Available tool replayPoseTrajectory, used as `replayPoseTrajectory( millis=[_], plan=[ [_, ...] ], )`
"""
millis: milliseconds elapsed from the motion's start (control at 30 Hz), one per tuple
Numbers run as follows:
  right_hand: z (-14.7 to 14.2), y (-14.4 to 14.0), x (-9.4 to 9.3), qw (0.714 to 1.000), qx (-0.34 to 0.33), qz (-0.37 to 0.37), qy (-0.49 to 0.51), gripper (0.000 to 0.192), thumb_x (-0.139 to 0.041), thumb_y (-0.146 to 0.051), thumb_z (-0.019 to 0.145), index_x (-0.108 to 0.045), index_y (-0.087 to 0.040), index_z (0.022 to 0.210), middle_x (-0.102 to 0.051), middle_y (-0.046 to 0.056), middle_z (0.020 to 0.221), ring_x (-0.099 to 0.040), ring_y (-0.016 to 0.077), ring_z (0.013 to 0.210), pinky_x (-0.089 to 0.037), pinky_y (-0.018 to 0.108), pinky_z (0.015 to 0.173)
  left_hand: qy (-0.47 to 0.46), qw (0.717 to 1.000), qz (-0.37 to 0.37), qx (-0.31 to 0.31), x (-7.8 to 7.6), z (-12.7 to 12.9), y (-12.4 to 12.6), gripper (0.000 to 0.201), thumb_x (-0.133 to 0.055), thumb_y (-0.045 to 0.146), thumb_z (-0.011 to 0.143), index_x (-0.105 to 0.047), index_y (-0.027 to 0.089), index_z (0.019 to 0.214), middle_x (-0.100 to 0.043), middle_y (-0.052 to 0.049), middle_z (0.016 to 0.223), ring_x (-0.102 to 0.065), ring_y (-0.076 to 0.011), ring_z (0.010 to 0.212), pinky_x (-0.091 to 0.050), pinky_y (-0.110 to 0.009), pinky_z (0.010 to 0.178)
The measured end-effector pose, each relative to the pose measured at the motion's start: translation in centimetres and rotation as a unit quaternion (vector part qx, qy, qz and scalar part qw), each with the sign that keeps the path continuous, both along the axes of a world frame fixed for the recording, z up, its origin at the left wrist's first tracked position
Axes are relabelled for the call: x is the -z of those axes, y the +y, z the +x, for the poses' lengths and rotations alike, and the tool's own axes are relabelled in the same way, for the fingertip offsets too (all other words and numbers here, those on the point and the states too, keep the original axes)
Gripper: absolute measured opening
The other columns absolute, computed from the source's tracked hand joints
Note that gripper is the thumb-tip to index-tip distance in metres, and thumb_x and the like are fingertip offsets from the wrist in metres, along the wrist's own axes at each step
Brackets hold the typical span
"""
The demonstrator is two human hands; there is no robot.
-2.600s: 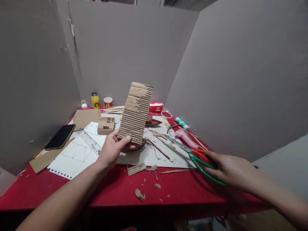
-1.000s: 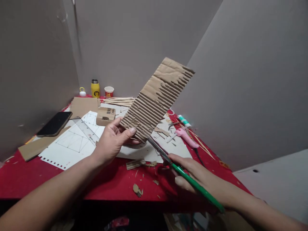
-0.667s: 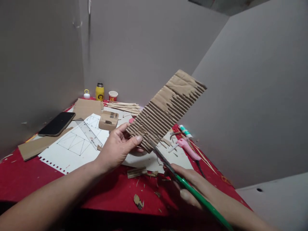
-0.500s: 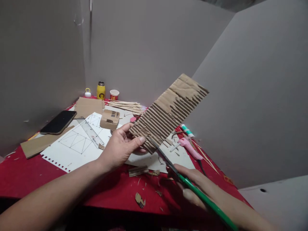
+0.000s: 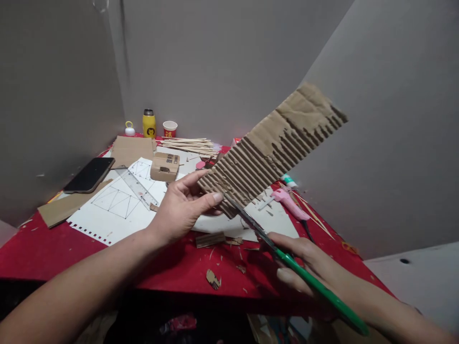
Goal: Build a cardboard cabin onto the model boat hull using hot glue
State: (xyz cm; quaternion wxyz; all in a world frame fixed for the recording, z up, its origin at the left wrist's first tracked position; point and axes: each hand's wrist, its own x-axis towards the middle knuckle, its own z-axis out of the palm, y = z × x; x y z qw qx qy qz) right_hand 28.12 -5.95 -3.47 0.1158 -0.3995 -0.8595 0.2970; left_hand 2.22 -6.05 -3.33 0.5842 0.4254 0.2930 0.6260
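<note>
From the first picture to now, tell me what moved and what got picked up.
The right hand took the green-handled scissors off the red table and brought the blades to the lower edge of the corrugated cardboard strip. The left hand tilted that strip from nearly upright to leaning up and to the right. The phone, ruler, small box and pink glue gun lie as before.

Red table (image 5: 43, 253): white drawing sheet (image 5: 114, 205) with ruler (image 5: 136, 187), black phone (image 5: 89, 175), cardboard sheets (image 5: 132, 150), small box (image 5: 165, 166), stick bundle (image 5: 188, 144), yellow bottle (image 5: 148, 123), cup (image 5: 169, 129), pink glue gun (image 5: 290, 203), scattered scraps (image 5: 213, 278).
</note>
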Motion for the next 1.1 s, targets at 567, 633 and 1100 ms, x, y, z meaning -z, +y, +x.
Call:
replayPoseTrajectory(
  millis=[567, 633, 1100],
  plan=[
    [-0.1, 0.3, 1.2, 0.997, 0.017, -0.052, 0.048, 0.032, -0.055, -0.048, 0.087, -0.055, -0.02, 0.072, -0.048, -0.002, 0.054, -0.042, 0.012, 0.05, -0.041, 0.024, 0.05, 0.001, 1.0, -0.006, 0.029, 0.3, -0.5, 0.3, 0.032, -0.076, 0.018, 0.076, -0.073, 0.026, 0.107, -0.075, -0.001, 0.095, -0.071, -0.0129, 0.075, -0.063, -0.025, 0.066],
    [0.0, 0.3, 1.2, 0.996, 0.019, -0.066, 0.06, 0.035, -0.053, -0.049, 0.088, -0.05, -0.019, 0.07, -0.046, -0.003, 0.055, -0.04, 0.0105, 0.051, -0.04, 0.023, 0.05, 0.004, 0.999, -0.008, 0.034, 0.3, -0.5, 0.3, 0.032, -0.076, 0.019, 0.077, -0.073, 0.027, 0.107, -0.075, -0.001, 0.095, -0.071, -0.0132, 0.075, -0.063, -0.025, 0.067],
    [0.2, -0.3, 0.8, 1.0, 0.003, -0.013, 0.016, 0.032, -0.053, -0.053, 0.087, -0.057, -0.022, 0.079, -0.055, 0.001, 0.064, -0.054, 0.0172, 0.062, -0.046, 0.026, 0.057, 0.037, 0.998, -0.03, 0.032, 0.4, 0.0, 0.0, 0.035, -0.078, 0.021, 0.074, -0.073, 0.025, 0.108, -0.074, -0.004, 0.095, -0.069, -0.0126, 0.07, -0.062, -0.026, 0.065]
  ],
)
